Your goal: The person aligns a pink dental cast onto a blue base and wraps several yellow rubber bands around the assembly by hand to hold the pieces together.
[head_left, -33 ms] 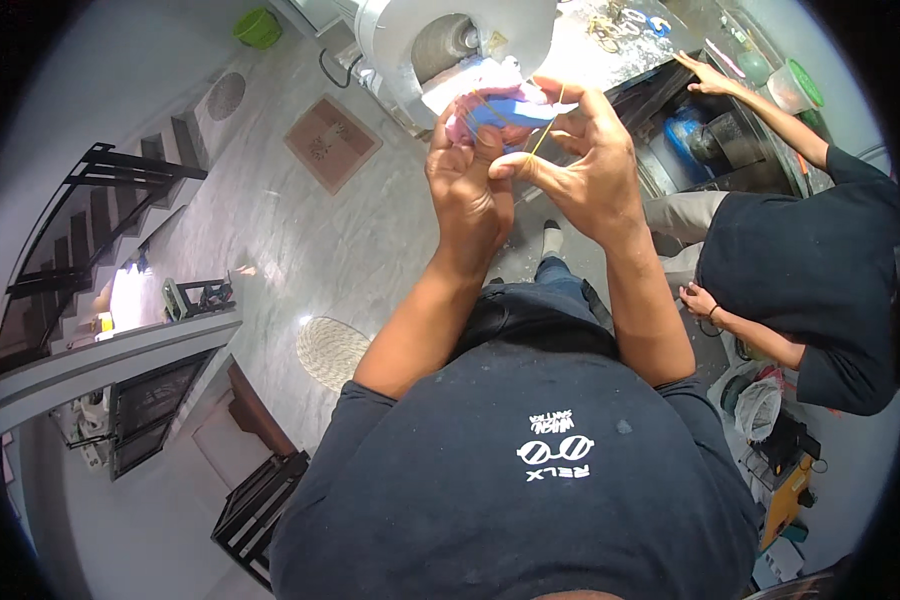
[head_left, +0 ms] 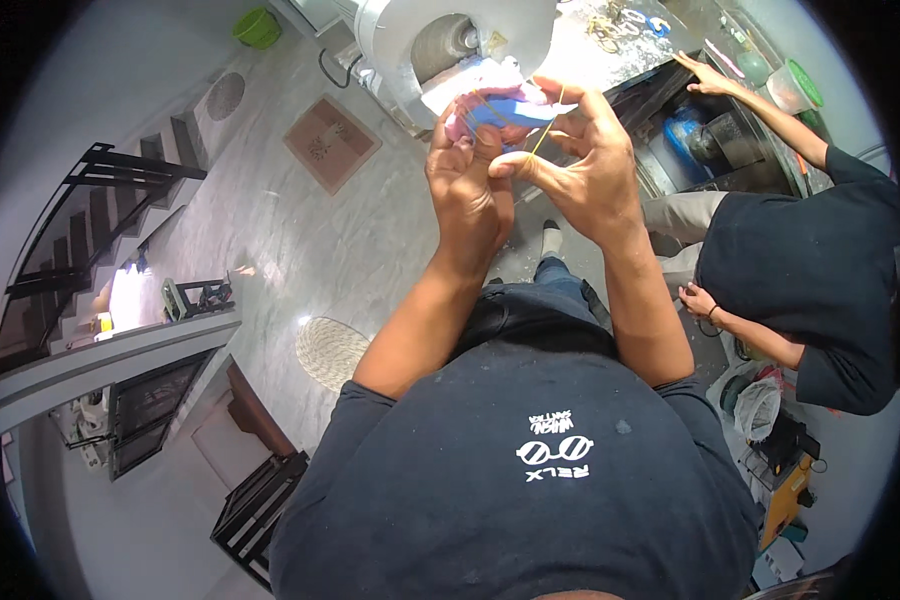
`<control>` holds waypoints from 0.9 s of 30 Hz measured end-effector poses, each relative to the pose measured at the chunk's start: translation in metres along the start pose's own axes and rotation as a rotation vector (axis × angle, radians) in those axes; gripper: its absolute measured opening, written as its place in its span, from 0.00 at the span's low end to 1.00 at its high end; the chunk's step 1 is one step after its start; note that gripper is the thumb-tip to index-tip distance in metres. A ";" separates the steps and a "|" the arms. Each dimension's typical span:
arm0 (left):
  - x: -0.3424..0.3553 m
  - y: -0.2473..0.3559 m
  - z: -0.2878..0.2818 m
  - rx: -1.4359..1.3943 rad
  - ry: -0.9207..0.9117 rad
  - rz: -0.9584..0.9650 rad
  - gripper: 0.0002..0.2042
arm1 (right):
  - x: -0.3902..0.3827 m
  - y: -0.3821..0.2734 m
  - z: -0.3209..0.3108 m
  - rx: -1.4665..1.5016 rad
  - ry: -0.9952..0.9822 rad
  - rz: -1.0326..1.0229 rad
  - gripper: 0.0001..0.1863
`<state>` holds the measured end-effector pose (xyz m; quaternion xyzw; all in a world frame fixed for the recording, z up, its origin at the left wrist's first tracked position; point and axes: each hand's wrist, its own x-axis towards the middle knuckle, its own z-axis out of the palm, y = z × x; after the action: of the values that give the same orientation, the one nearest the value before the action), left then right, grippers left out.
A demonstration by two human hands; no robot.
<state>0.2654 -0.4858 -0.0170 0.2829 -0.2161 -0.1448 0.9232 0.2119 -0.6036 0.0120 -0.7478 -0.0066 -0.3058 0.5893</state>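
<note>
A soft-looking pink-and-blue piece (head_left: 515,110) is held up in front of me, with thin yellow strands across its left part. My left hand (head_left: 465,190) is closed around its left side, thumb on the near face. A yellow rubber band (head_left: 542,138) runs taut from the upper fingers of my right hand (head_left: 600,165) down to near its thumb. That hand is curved around the band at the right end of the piece, and some fingertips are hidden behind it. Just beyond both hands stands a pale rounded machine (head_left: 390,45) with a dark round opening.
On the right a co-worker in a black shirt (head_left: 800,280) rests one hand by a worktop (head_left: 570,45) holding several coloured loops. Beside it a dark open bay (head_left: 730,150) contains a blue object. A brown mat (head_left: 332,145) and an oval rug (head_left: 332,352) lie left on the floor.
</note>
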 end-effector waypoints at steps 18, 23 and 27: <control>-0.007 -0.005 -0.013 -0.071 -0.043 -0.115 0.27 | -0.009 0.020 -0.003 0.143 0.039 0.117 0.37; -0.005 -0.012 -0.008 0.018 0.041 -0.075 0.26 | -0.013 0.018 -0.005 0.207 0.023 0.182 0.38; -0.004 -0.017 -0.008 0.129 0.110 -0.052 0.24 | -0.014 0.021 -0.005 0.206 0.034 0.120 0.39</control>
<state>0.2638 -0.4939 -0.0342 0.3547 -0.1666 -0.1387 0.9095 0.2059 -0.6097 -0.0128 -0.6768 0.0169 -0.2804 0.6805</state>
